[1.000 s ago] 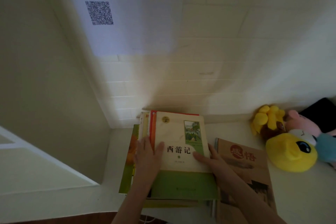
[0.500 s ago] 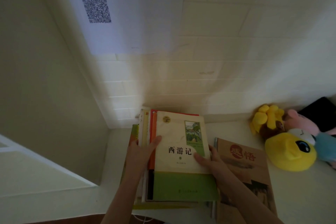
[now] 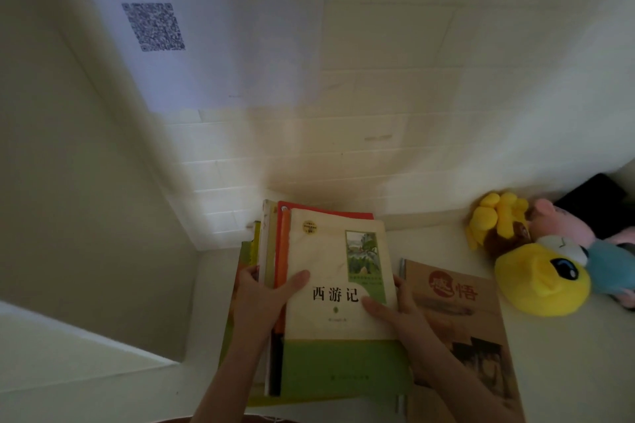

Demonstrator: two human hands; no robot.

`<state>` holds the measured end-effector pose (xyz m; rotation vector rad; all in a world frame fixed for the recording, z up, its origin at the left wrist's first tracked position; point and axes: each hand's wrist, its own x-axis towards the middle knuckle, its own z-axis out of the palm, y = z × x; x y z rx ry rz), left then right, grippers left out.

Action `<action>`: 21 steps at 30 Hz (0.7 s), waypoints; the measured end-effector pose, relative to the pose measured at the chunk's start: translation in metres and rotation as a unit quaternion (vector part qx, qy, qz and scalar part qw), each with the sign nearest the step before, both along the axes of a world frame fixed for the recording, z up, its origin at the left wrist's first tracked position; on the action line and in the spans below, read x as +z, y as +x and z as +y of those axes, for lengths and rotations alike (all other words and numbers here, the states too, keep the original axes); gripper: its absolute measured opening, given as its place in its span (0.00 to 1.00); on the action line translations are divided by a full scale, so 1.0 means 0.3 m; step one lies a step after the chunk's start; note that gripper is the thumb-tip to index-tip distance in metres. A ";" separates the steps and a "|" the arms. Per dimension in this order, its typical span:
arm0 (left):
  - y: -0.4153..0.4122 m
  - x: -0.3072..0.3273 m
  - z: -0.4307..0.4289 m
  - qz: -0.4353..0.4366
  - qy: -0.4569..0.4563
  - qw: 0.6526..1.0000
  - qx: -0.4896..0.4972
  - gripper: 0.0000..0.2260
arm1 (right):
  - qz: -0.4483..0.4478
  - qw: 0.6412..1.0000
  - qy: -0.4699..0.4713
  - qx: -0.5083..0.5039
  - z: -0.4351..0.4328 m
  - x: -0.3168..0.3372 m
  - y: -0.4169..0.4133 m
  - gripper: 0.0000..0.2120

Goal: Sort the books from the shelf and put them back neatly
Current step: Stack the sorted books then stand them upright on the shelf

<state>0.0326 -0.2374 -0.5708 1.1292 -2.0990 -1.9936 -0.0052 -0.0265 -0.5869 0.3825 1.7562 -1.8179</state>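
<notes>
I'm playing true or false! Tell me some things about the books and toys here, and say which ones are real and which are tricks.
1. The left hand and the right hand both grip the stack of books. True.
2. The top book has a blue cover. False: its cover is cream above and green below.
3. A brown book lies flat to the right of the stack. True.
4. The yellow plush toy sits on top of the stack. False: it sits off to the right, past the brown book.
5. A QR code is on a sheet on the wall. True.
</notes>
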 end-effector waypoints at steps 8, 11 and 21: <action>-0.026 0.093 0.165 0.105 -0.052 0.989 -0.094 0.45 | 0.049 0.998 -0.041 0.011 0.177 0.137 -0.013 0.17; -0.061 0.122 0.264 0.142 -0.050 0.974 -0.168 0.43 | 0.120 0.990 -0.044 -0.058 0.291 0.130 -0.009 0.30; -0.214 0.067 0.515 0.188 -0.026 0.894 -0.406 0.37 | 0.205 0.966 0.055 -0.148 0.631 0.116 0.067 0.36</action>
